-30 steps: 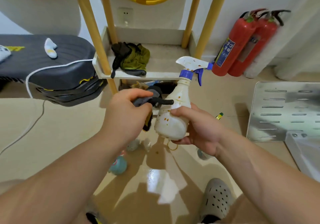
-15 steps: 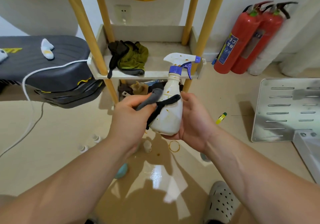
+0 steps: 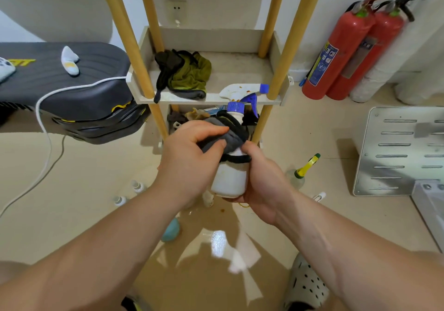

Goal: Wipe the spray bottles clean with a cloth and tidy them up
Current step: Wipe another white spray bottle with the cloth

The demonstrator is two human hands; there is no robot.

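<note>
A white spray bottle (image 3: 230, 178) with a blue collar and a brown-spotted white trigger head stands upright in mid-air before the shelf. My right hand (image 3: 260, 178) grips its lower body from the right and underneath. My left hand (image 3: 189, 157) holds a grey cloth (image 3: 223, 135) with black trim and presses it around the bottle's shoulder and neck. A clear spray bottle with a yellow and green nozzle (image 3: 301, 171) stands on the floor to the right. Several small bottles (image 3: 137, 187) stand on the floor to the left.
A wooden-post shelf (image 3: 242, 70) holds a green and black rag (image 3: 185, 72); clutter fills the tier below. Two red fire extinguishers (image 3: 348, 51) lean at the right wall. A dark padded bench (image 3: 72, 89) sits left, a metal plate (image 3: 398, 149) right. A teal object (image 3: 171, 230) lies on wet floor.
The bottle has moved lower and more upright in my right hand. My left hand has slid the cloth up from the bottle's side onto its shoulder and neck.
</note>
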